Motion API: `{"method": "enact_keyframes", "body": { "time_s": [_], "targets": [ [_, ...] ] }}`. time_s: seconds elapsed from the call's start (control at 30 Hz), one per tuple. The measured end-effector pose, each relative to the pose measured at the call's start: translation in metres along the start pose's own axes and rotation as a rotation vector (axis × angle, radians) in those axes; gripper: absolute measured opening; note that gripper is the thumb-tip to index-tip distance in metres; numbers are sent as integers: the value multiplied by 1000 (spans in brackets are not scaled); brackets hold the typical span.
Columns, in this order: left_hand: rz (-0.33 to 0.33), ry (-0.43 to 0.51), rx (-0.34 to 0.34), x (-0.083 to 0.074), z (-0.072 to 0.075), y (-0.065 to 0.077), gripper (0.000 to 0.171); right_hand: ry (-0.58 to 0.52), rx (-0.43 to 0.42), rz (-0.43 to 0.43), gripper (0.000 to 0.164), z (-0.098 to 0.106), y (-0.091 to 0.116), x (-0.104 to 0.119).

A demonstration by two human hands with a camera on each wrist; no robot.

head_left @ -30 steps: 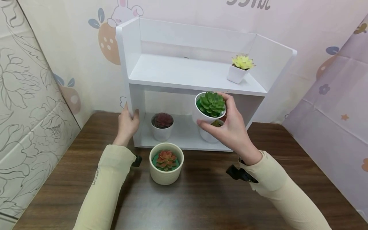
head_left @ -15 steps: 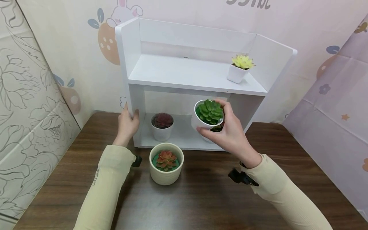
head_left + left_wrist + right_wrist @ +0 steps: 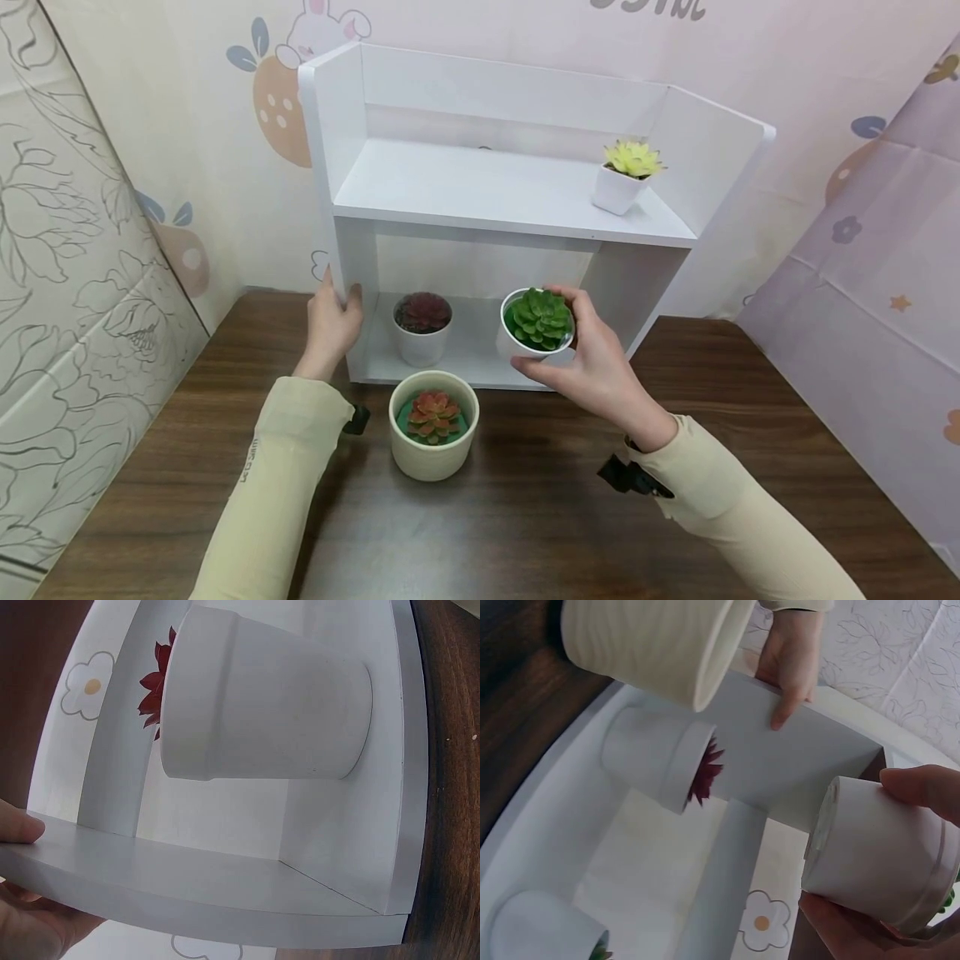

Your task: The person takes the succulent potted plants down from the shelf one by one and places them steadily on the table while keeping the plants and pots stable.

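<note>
My right hand [image 3: 596,367] holds a white pot with a green succulent [image 3: 538,322], thumb on one side and fingers on the other, in front of the lower level of a white shelf [image 3: 480,179]. In the right wrist view the raised pot's base [image 3: 862,855] faces the camera. My left hand [image 3: 332,332] grips the shelf's left side panel; the left wrist view has a fingertip [image 3: 21,825] over the panel edge. Inside, a white pot with a dark red succulent [image 3: 422,332] stands at lower left. Another white pot [image 3: 544,930] is hidden behind the held one in the head view.
A cream pot with an orange-red succulent [image 3: 433,446] stands on the dark wooden table [image 3: 525,517], close before the shelf. On the upper level at right is a small white square pot with a yellow succulent [image 3: 618,187]. Patterned cloth [image 3: 862,275] hangs behind and alongside.
My right hand has lowered the green succulent's pot, moving it slightly left, so it now covers the potted plant behind it. The left hand keeps its hold on the side panel.
</note>
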State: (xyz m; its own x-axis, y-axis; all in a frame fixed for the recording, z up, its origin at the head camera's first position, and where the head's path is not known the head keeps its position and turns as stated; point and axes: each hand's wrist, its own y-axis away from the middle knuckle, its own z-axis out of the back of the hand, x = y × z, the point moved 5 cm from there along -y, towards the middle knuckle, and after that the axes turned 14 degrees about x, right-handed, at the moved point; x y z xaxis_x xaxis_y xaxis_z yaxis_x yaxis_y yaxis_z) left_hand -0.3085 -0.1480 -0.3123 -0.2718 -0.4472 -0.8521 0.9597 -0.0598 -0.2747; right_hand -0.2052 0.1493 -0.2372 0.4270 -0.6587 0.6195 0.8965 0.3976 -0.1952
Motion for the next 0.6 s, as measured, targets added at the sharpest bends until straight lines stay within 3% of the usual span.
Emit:
{"method": "enact_keyframes", "body": {
  "time_s": [0.27,0.6],
  "targets": [
    [-6,0,5,0,0,0,40,15,30,-16,84,-8,2,-7],
    [0,0,10,0,-1,1,42,36,28,28,80,-17,5,-17]
  ]
}}
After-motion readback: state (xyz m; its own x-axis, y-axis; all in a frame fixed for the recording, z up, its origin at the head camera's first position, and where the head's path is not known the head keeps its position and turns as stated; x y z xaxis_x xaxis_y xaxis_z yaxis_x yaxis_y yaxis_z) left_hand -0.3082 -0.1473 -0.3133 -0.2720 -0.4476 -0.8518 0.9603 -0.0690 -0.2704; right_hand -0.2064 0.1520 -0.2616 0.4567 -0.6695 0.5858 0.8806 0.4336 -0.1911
